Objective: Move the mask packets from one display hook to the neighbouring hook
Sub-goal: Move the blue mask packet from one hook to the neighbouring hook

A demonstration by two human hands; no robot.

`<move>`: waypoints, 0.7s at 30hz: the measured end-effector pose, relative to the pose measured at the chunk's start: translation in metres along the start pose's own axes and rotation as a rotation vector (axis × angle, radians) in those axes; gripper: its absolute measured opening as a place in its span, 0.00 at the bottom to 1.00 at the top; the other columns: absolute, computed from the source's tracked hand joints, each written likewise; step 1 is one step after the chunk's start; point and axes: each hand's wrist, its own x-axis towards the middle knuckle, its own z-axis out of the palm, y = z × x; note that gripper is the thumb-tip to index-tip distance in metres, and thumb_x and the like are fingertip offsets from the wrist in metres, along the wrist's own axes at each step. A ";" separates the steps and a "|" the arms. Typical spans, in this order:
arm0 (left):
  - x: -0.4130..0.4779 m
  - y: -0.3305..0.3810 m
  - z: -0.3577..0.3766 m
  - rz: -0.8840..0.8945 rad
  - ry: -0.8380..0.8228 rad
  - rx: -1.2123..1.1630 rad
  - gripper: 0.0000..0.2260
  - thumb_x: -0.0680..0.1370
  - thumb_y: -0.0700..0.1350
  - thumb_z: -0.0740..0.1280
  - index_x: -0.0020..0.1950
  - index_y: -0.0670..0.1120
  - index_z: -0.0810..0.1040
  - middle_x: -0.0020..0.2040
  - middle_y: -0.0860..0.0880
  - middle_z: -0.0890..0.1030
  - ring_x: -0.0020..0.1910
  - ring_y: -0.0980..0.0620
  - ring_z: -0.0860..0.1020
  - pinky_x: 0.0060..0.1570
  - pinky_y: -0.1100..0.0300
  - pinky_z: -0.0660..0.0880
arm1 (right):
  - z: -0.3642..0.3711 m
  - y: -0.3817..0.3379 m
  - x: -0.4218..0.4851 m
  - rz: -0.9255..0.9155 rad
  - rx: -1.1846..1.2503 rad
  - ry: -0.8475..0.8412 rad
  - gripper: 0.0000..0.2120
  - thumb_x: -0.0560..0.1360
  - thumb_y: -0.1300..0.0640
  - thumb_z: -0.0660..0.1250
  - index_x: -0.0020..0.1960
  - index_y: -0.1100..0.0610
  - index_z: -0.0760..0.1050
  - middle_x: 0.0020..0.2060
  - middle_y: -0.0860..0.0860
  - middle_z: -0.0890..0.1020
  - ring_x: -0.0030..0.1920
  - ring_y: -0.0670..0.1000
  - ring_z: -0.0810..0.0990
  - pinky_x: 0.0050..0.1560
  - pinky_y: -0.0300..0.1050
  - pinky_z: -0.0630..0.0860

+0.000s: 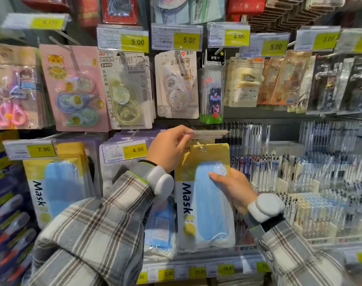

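Observation:
A mask packet (198, 203) with a yellow top and blue masks inside hangs at centre, its hole at a display hook under a flipped-up price tag holder (209, 133). My left hand (167, 148) pinches that tag holder and lifts it level. My right hand (231, 187) grips the packet's right side, thumb across the blue part. More mask packets (56, 182) hang on a hook at the left under a 7.90 tag. Another hook between them bears a 4.90 tag (124, 152).
Correction tape packs (77, 89) and pen packs (212, 93) hang on the row above. Bins of pens (299, 178) fill the shelf to the right. Shelf-edge price labels (196, 272) run along the bottom. More packets (161, 228) hang behind my left wrist.

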 end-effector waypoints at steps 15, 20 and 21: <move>-0.002 -0.002 0.003 0.054 0.005 -0.024 0.11 0.80 0.48 0.59 0.55 0.48 0.79 0.50 0.51 0.83 0.45 0.56 0.75 0.43 0.64 0.69 | -0.006 0.007 0.017 0.040 -0.064 0.051 0.11 0.70 0.60 0.72 0.49 0.64 0.76 0.42 0.56 0.84 0.43 0.55 0.83 0.51 0.51 0.79; -0.004 -0.008 0.006 0.101 0.031 -0.061 0.11 0.79 0.47 0.61 0.55 0.47 0.80 0.52 0.50 0.83 0.49 0.54 0.78 0.47 0.65 0.71 | -0.001 0.006 0.040 0.090 -0.052 0.071 0.26 0.66 0.57 0.76 0.59 0.68 0.73 0.54 0.62 0.82 0.53 0.61 0.81 0.61 0.58 0.75; -0.003 -0.010 0.007 0.123 0.043 -0.064 0.11 0.78 0.47 0.62 0.55 0.47 0.81 0.51 0.50 0.83 0.49 0.56 0.77 0.46 0.69 0.70 | -0.001 0.007 0.048 0.096 -0.059 0.072 0.29 0.65 0.55 0.76 0.58 0.70 0.73 0.53 0.63 0.82 0.52 0.61 0.81 0.60 0.57 0.75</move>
